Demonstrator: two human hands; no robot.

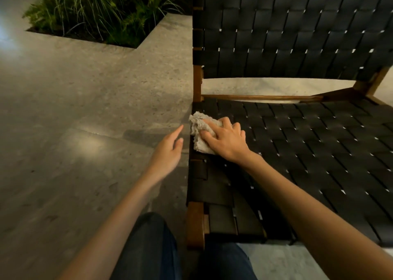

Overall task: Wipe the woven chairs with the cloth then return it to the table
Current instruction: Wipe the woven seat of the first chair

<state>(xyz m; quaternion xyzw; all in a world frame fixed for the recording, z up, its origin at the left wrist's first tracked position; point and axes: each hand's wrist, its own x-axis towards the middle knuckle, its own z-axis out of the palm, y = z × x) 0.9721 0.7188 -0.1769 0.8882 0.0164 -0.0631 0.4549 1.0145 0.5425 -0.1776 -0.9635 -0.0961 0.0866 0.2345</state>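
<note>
A woven chair of black straps on a brown wooden frame fills the right half of the head view, seat below and backrest above. A crumpled beige cloth lies on the seat's far left corner. My right hand lies on top of the cloth, fingers curled over it and pressing it onto the straps. My left hand hovers over the floor just left of the seat's edge, fingers straight and holding nothing.
Grey stone floor spreads to the left of the chair. A sunken planter with green grasses and ferns sits at the top left. My knees in dark trousers are at the bottom, by the seat's front left corner.
</note>
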